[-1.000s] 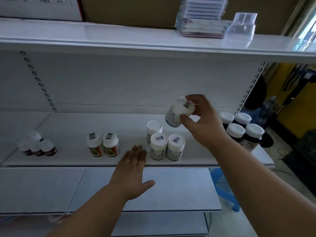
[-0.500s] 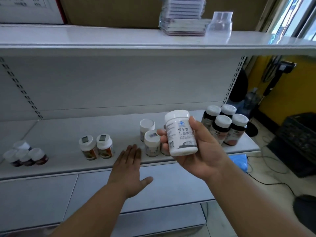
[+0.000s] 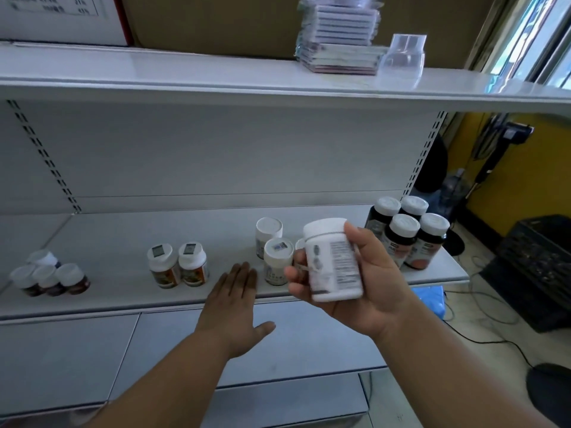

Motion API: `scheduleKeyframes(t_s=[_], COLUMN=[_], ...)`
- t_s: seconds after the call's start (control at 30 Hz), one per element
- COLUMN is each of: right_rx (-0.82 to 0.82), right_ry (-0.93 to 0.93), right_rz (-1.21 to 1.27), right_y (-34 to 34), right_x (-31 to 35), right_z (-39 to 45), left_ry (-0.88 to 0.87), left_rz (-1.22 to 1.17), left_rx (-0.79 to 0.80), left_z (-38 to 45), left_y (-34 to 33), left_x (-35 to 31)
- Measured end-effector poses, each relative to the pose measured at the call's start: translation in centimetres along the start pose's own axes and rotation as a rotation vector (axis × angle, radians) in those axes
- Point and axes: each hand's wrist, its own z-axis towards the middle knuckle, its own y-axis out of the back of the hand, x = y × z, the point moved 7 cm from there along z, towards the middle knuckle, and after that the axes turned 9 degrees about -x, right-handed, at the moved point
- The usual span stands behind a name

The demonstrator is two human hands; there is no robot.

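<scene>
At shelf (image 3: pixel 108 291) front edge, R hand (image 3: pixel 370 285) fingers curled round white bottle (image 3: pixel 333 261), L hand (image 3: pixel 231 307) flat, fingers together.

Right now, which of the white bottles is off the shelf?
The white bottle gripped in the right hand, held in front of the shelf; the other white bottles stand on it.
</scene>
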Motion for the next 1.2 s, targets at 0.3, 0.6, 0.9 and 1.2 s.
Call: scheduleKeyframes(t_s=[0.3, 0.6, 0.9, 1.2], right_rx=[0.04, 0.041, -0.138, -0.153], right_ry=[-0.051, -0.142, -0.018, 0.082], right_rz=[0.03, 0.042, 0.0, -0.066], right_y=[-0.1, 0.2, 1.3, 1.3], right_x=[-1.0, -1.8, -1.2, -0.8], right_z=[-0.4, -1.1, -1.5, -1.8], left_ry=[-0.001, 0.0, 0.009, 0.004], left_rz=[0.001, 0.021, 0.024, 0.024], left_rx=[-0.005, 0.013, 0.005, 0.007], left_z=[0.1, 0.0, 0.0, 0.0], left_y=[-0.3, -0.5, -0.3, -0.2], left_x=[0.1, 0.1, 0.0, 0.0])
